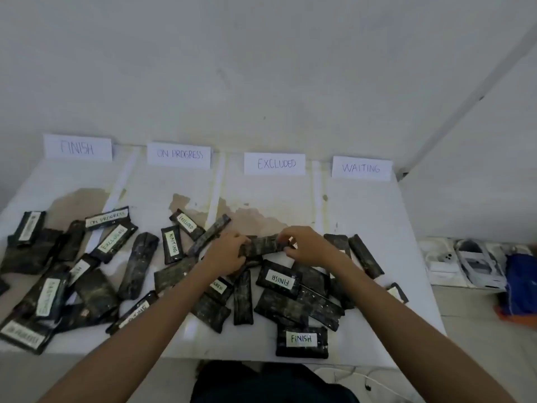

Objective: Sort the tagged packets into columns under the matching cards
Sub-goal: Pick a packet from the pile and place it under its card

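Note:
Four white cards stand along the table's back edge: FINISH (77,147), ON PROGRESS (179,155), EXCLUDED (275,164) and WAITING (361,168). Several dark packets with white tags lie jumbled across the table's front half. My left hand (225,253) and my right hand (305,246) grip the two ends of one dark packet (263,244), held just above the pile, its tag hidden. Near the front edge lies a packet tagged FINISH (302,339); another FINISH packet (279,279) lies upside down below my hands.
The white table (374,216) has brown stains mid-surface and pale dividing strips under the cards. The strip of table just below the cards holds no packets. On the floor at the right lie white trays (465,263) and a blue cloth (520,283).

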Available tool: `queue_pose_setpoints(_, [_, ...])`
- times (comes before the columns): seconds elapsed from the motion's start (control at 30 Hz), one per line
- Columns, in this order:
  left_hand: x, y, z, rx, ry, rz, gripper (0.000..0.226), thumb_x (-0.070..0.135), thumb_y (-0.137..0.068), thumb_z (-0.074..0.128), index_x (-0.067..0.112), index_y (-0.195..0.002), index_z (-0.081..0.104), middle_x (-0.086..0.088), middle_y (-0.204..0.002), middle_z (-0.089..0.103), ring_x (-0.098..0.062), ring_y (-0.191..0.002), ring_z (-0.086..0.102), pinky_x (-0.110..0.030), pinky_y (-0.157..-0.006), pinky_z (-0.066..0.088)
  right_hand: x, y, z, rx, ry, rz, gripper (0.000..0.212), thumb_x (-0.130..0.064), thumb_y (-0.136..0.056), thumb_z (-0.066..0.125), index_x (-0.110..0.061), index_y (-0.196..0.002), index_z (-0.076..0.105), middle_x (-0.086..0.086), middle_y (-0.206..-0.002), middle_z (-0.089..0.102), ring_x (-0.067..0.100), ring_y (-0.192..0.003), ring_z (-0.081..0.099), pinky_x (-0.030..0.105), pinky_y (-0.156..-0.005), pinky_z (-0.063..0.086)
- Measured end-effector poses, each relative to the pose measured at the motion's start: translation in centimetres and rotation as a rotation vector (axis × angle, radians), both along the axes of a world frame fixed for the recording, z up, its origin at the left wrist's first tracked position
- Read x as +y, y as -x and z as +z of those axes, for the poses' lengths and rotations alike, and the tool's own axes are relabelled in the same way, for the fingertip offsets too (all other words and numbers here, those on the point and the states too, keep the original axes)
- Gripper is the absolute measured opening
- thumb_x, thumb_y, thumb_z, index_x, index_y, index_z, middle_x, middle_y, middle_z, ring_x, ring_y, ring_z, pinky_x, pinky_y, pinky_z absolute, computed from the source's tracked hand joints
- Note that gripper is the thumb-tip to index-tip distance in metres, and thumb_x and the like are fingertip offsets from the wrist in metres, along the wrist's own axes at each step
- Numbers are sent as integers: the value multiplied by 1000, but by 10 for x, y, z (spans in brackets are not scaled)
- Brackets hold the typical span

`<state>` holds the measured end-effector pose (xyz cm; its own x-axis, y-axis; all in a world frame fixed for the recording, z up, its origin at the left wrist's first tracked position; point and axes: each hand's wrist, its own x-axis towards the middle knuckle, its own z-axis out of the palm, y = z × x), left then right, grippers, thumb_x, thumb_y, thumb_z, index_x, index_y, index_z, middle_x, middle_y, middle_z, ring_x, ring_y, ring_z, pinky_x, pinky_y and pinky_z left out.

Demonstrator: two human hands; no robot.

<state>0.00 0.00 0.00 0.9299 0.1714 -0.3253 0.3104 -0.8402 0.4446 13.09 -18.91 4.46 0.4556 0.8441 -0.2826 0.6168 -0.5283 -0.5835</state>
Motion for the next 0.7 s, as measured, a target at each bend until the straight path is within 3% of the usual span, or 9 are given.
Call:
queue_pose_setpoints(0.1, [-9, 3, -17, 60, -169, 42, 55, 20, -82, 62, 19, -134, 43, -10, -131, 43, -33, -119, 41, -42, -94, 43, 10, 3, -35, -119, 68, 29, 40, -13, -81, 58, -13, -122, 54, 10, -122, 51, 28, -108, 50, 44, -90, 48])
queue_pose_setpoints(0.23, [-16, 7, -31, -15, -224, 105, 56, 11, -82, 58, 15, -135, 41, -16, -128, 46, -38, -112, 44, -43, -88, 43, 20, 8, -75, -272, 98, 47, 57, -8, -80, 60, -11, -134, 42, 14, -136, 41, 34, -122, 42, 45, -99, 41])
queue_pose_setpoints(0.43, [-11, 6, -31, -127, -171, 164, 50, -1, -83, 52, 13, -130, 49, -15, -124, 53, -37, -109, 46, -44, -89, 43, 20, 3, -93, -449, 24, 49, 46, 3, -79, 56, -9, -123, 52, 16, -122, 53, 37, -109, 50, 44, -88, 43])
queue_pose_setpoints(0.5, [-10, 6, -25, -183, -67, 201, 46, 0, -84, 51, 13, -129, 50, -12, -124, 54, -33, -110, 44, -42, -92, 40, 20, -5, -88, -357, 19, 12, 41, 1, -83, 52, -12, -122, 53, 13, -122, 53, 34, -108, 49, 42, -88, 41])
queue_pose_setpoints(0.63, [-9, 9, -12, -176, 247, 329, 41, 14, -94, 49, 17, -134, 44, -7, -127, 53, -28, -115, 46, -40, -97, 43, 8, -22, -66, 68, -29, -46, 42, 3, -85, 52, -10, -125, 51, 12, -125, 57, 28, -113, 53, 41, -97, 45])
queue_pose_setpoints(0.7, [-13, 8, -1, -172, 400, 404, 39, 16, -96, 45, 16, -135, 42, -7, -128, 52, -23, -113, 50, -33, -91, 46, -1, -26, -55, 118, -44, -12, 38, 1, -87, 52, -10, -123, 53, 10, -122, 59, 25, -109, 55, 38, -95, 47])
